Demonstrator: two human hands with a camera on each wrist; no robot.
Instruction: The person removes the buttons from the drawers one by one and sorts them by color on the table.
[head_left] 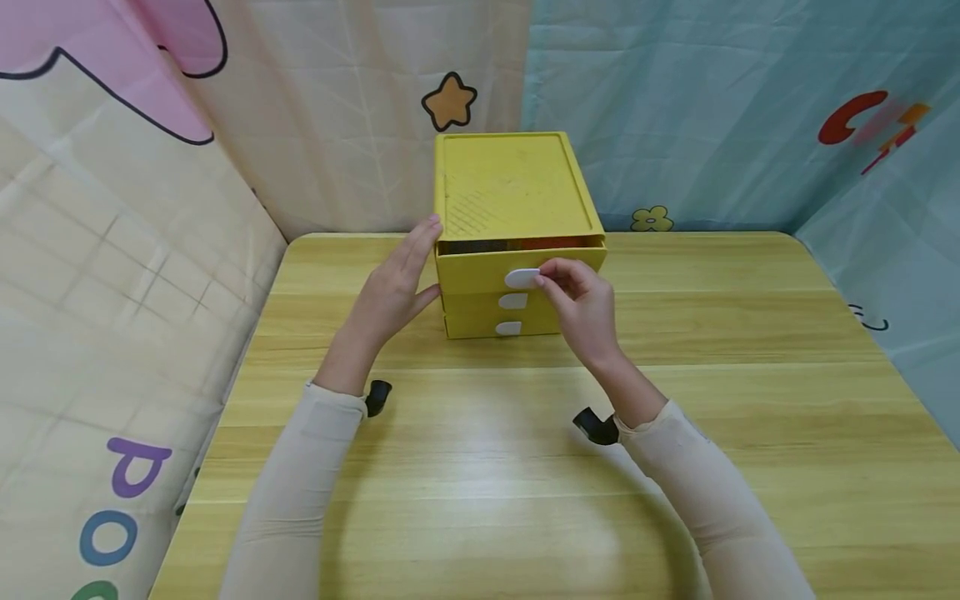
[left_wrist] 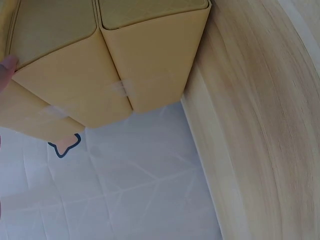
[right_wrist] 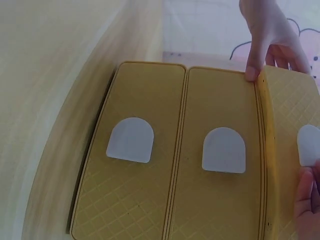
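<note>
A yellow three-tier drawer box (head_left: pixel 517 179) stands at the back of the wooden table. Its top drawer (head_left: pixel 471 271) is pulled out a little, and a dark and a red patch show in the gap. My right hand (head_left: pixel 588 308) pinches the white tab handle (head_left: pixel 521 278) of that drawer between thumb and fingers. Along the box's left side lies my left hand (head_left: pixel 386 292), fingers straight and thumb at the front corner. In the right wrist view the middle drawer (right_wrist: pixel 220 105) and bottom drawer (right_wrist: pixel 145 92) are flush, each with a white tab.
The wooden table (head_left: pixel 480 467) reaches out to both sides and in front of the box. Printed curtains (head_left: pixel 675 108) hang close behind it and along the left and right. A black wrist-camera piece (head_left: pixel 596 427) juts from the right cuff, another (head_left: pixel 378 397) from the left.
</note>
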